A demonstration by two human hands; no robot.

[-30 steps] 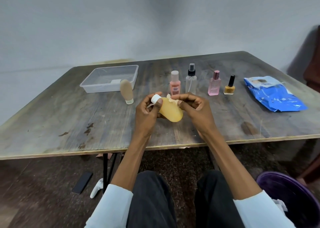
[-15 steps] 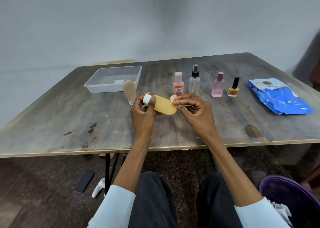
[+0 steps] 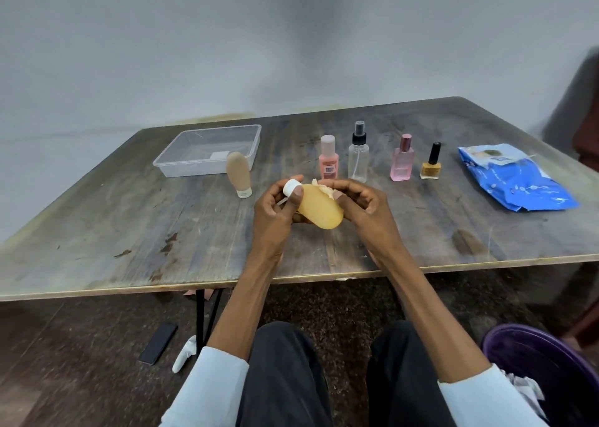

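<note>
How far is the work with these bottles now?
Done: hard to tell; crumpled tissue in the purple bin hints at earlier wiping. In hand: the left hand grips the yellow bottle near its white cap, and the right hand holds a wipe against it. Left, probably: the beige tube, pink bottle, spray bottle, perfume bottle and nail polish stand on the table, none in the clear tray.

yellow tube [image 3: 321,211], white cap [image 3: 290,187], blue packet [image 3: 515,180]

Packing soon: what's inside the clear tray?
In the clear tray, only a small white slip shows; the tan tube in front hides its near-right corner.
</note>
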